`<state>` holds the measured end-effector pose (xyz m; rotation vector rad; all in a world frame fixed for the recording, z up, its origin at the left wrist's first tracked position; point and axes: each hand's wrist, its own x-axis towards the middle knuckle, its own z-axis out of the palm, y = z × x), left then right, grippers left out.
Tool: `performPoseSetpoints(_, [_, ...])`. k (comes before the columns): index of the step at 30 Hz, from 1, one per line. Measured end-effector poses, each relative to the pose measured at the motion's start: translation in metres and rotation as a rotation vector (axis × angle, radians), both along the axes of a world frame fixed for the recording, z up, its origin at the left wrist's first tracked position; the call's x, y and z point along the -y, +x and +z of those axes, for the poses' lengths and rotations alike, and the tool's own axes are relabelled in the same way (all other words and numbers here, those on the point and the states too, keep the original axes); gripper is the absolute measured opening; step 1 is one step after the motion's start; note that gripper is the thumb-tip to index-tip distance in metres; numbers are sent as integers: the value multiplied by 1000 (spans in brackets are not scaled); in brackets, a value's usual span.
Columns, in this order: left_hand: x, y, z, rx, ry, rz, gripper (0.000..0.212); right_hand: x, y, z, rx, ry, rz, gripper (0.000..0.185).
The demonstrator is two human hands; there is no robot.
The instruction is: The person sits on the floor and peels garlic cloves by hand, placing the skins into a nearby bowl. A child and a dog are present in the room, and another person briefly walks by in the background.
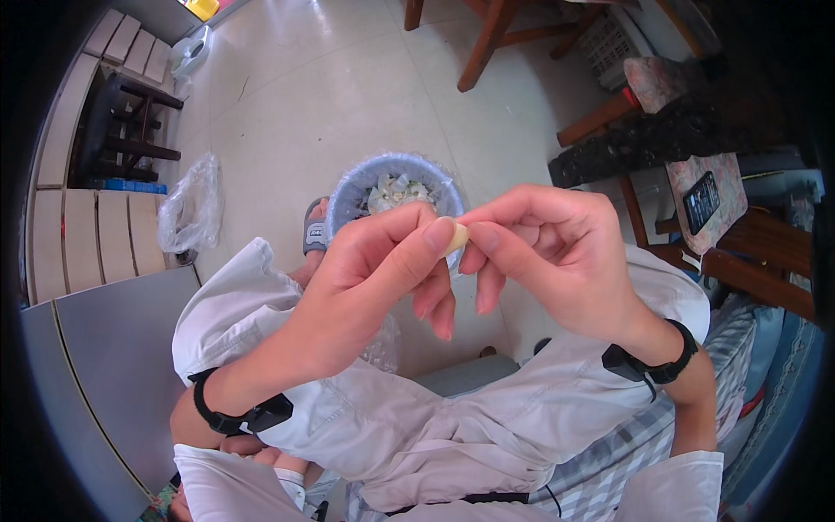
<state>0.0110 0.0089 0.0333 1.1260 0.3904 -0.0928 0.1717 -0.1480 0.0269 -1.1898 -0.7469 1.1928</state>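
A small pale-yellow piece, which looks like a garlic clove (458,239), is held up over my lap. My left hand (381,264) pinches it between thumb and index finger. From the other side, the thumb and index fingertip of my right hand (554,258) close on its end. Just beyond and below my hands stands a blue waste bin (342,189) with a clear plastic liner. Whitish, papery scraps (401,190) lie inside it, partly hidden by my left hand. Each wrist wears a black strap with a small device.
A crumpled clear plastic bag (194,205) lies on the tiled floor at left, near a dark stool (140,130). A phone (702,202) rests on a patterned seat at right. Wooden furniture legs (489,46) stand ahead. Someone's limbs or a doll's (287,462) show at lower left; I cannot tell which.
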Motion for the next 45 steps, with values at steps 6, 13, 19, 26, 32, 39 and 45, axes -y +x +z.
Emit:
performPoseSetpoints(6, [1, 1, 3, -7, 0, 15, 37, 0, 0, 0, -78, -7, -9, 20])
performPoseSetpoints(13, [1, 1, 0, -2, 74, 22, 35, -2, 0, -2, 56, -27, -17, 17])
performPoseSetpoints(19, [2, 1, -2, -31, 82, 45, 35, -2, 0, -4, 488, 14, -24, 13])
performPoseSetpoints(26, [0, 2, -1, -50, 91, 71, 34, -3, -3, -7, 527, 65, -84, 10])
performPoseSetpoints(32, [2, 3, -2, -41, 80, 58, 33, -2, -2, -10, 649, 71, -88, 9])
performPoseSetpoints(39, [4, 2, -4, -49, 72, 57, 33, -2, -5, -8, 806, 96, -124, 4])
performPoseSetpoints(45, [5, 3, -5, -55, 47, 65, 33, -3, 0, -9, 637, -7, -137, 3])
